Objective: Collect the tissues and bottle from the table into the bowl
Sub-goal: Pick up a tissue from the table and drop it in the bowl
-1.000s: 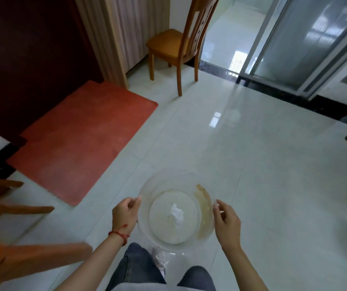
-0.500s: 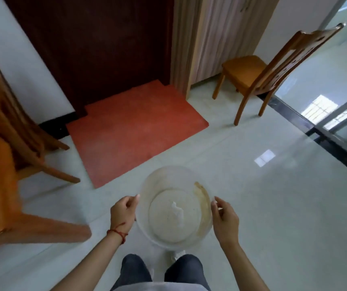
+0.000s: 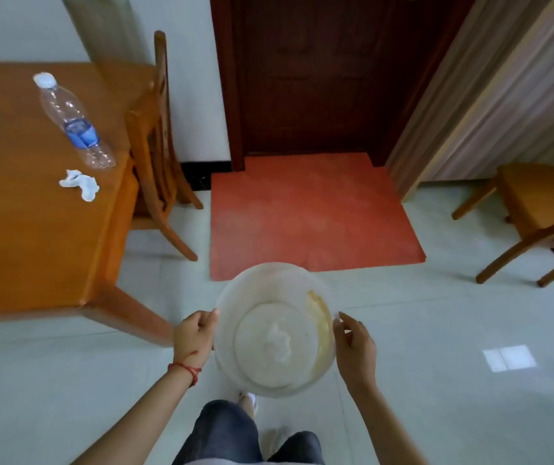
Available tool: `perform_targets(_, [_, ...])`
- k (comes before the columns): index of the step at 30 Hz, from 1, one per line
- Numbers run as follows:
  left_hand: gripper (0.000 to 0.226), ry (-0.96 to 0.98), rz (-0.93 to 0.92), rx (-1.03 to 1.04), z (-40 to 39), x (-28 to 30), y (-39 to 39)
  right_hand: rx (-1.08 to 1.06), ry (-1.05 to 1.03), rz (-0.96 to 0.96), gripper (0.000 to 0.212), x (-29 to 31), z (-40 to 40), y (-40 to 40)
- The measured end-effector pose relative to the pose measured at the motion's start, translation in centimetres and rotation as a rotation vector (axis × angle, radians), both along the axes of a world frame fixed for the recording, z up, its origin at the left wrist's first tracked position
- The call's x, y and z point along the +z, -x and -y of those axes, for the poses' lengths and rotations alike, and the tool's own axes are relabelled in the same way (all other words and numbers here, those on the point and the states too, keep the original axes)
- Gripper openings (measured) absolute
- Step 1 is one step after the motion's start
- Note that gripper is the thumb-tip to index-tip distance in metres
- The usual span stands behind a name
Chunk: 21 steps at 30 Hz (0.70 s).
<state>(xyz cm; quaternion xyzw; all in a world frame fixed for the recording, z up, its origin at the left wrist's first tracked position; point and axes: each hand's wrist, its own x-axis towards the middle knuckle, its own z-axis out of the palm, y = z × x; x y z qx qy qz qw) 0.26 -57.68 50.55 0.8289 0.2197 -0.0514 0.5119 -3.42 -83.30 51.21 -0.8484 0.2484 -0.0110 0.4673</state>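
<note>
Wooden table (image 3: 34, 246) bearing bottle (image 3: 71, 120), tissue (image 3: 79, 184); left hand (image 3: 195, 335), right hand (image 3: 356, 347) gripping bowl (image 3: 235, 297) (tissue inside)

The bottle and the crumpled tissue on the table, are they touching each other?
Apart. In the head view a strip of bare wood shows between the base of the lying bottle and the crumpled tissue on the table.

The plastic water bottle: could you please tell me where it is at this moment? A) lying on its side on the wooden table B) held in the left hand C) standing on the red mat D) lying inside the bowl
A: the plastic water bottle lies on its side on the wooden table, beside a crumpled tissue; both hands hold the bowl.
</note>
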Motion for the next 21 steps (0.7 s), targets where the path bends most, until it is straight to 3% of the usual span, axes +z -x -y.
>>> perform_targets(10, [0.042, -0.052, 0.03, 0.134, -4.2, -0.8, -11.0, 0.141, -0.011, -0.003, 0.025, -0.3, -4.2, -14.5])
perform_targets(21, [0.033, 0.034, -0.058, 0.364, -6.6, -1.3, -18.0, 0.354, 0.021, 0.007, 0.016, -0.9, -7.2, -27.5])
